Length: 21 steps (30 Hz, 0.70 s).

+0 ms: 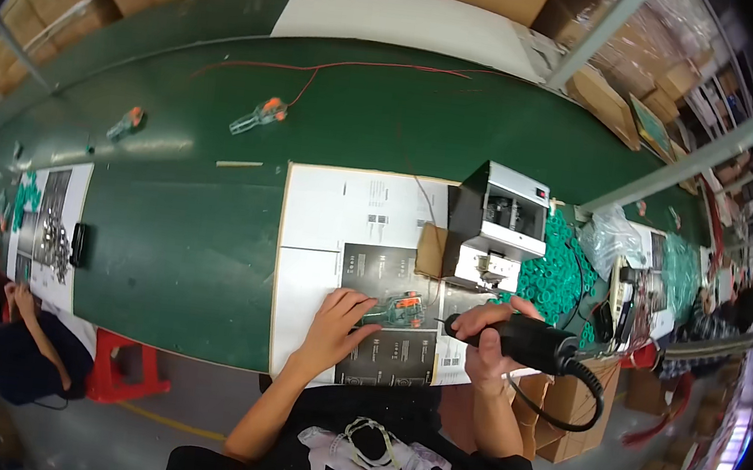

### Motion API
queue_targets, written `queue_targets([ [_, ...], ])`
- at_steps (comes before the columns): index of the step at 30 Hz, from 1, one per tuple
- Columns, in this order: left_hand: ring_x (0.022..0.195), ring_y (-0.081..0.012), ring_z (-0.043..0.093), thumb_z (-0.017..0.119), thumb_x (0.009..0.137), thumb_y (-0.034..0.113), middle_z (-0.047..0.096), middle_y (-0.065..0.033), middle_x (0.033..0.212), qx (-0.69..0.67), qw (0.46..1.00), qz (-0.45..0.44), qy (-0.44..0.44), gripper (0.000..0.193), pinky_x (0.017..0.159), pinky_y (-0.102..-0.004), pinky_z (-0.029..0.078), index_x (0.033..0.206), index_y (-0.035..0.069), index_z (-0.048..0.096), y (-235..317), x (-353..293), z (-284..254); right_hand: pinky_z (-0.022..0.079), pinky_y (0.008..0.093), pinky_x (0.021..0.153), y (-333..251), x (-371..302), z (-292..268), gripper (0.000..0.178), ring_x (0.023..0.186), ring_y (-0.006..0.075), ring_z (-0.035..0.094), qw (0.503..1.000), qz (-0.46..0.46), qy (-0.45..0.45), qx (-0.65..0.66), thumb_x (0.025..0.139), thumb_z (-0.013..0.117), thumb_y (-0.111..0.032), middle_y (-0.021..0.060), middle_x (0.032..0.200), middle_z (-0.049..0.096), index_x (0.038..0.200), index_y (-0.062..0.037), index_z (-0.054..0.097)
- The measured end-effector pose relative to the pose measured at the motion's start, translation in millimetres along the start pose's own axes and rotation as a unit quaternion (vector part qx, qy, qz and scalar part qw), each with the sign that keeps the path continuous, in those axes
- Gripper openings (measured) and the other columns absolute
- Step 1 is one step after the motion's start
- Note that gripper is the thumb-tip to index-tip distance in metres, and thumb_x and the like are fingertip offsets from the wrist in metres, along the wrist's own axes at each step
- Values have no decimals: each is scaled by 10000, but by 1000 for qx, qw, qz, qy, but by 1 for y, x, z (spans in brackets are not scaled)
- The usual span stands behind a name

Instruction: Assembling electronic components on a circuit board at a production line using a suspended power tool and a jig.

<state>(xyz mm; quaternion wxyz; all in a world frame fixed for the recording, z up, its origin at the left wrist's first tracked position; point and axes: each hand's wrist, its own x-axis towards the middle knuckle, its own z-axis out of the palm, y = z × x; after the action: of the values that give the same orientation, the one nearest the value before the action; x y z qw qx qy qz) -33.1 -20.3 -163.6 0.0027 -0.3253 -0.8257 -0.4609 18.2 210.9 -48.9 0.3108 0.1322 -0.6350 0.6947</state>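
A small see-through greenish housing with orange parts lies on the dark printed sheet in front of me. My left hand grips its left end, thumb on the near side and fingers on the far side. In my right hand is a black corded electric screwdriver, held nearly level. Its tip points left, toward the housing, with a small gap between them. A cable loops down from the screwdriver's back end.
A black and silver screw feeder stands just beyond my right hand. Beside it is a heap of green plastic rings. Farther off, a similar housing lies by a red wire. Another person sits at the left, near a red stool.
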Motion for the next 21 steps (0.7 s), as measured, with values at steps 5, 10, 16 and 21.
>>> queue_targets([
  [5,1136,-314,550,769,862,216,615,-102,1172,10,1000,5,-2,411,988,-425,452,1199,9,659,0,-5,-6,537,370,550,14,5,37,597,544,196,555,999,30,-4,-30,987,702,-337,90,682,564,1392,-38,380],
  [10,1155,-306,542,751,878,228,612,-101,1176,13,1000,3,1,399,1004,-429,444,1198,7,659,2,-5,-7,534,368,542,18,5,38,597,545,191,551,998,44,-16,-31,982,709,-324,91,690,563,1402,-56,381],
  [16,1168,-309,537,749,873,222,609,-102,1192,3,1000,1,-4,405,1013,-432,439,1201,2,658,-1,-2,-8,524,365,528,31,2,37,531,537,196,540,997,62,-1,-41,976,716,-273,93,698,561,1342,-65,392],
  [21,1160,-315,536,758,860,225,609,-102,1177,-14,1000,-10,1,410,1016,-436,436,1190,1,661,-1,-3,-6,520,365,527,46,-9,34,451,544,199,543,997,49,-38,-43,972,719,-245,92,703,564,1229,-82,386],
])
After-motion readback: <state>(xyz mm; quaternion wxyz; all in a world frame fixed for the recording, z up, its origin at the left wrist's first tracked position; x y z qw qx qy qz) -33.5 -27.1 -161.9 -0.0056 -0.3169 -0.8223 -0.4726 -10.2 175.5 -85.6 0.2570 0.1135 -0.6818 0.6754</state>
